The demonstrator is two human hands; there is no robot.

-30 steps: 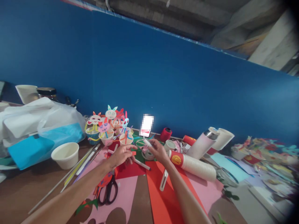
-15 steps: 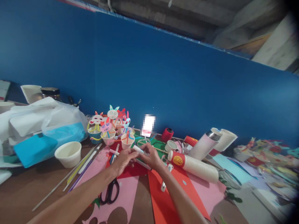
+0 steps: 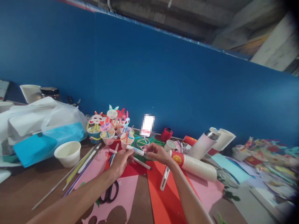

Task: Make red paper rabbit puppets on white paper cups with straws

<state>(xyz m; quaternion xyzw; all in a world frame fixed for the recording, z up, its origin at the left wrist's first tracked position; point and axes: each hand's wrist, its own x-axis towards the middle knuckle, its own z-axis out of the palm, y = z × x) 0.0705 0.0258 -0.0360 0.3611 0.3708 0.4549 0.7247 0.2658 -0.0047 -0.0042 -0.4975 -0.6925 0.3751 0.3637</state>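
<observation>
Centrally, the left hand (image 3: 122, 160) grips a slim white tube (image 3: 137, 151) between thumb and fingers, holding it slantwise above the papers. The right hand (image 3: 157, 153) has its fingers curled close to the tube's far end; whether they pinch anything, I cannot tell. Just below the tube, a white pen (image 3: 143, 163) lies across red paper (image 3: 133, 170). Nearer the wearer, black-handled scissors (image 3: 109, 192) rest on pink paper (image 3: 125, 193), and a white cutter (image 3: 164, 179) lies on an orange-red sheet (image 3: 163, 199). Paper-faced figures (image 3: 112, 113) stand in cups beyond the left hand. To the right, stacked paper cups (image 3: 201, 168) lie sideways near a tilted bottle (image 3: 202, 145); leftward, a white bowl (image 3: 67, 154) sits on the brown tabletop (image 3: 25, 186), before a blue partition (image 3: 149, 68).
</observation>
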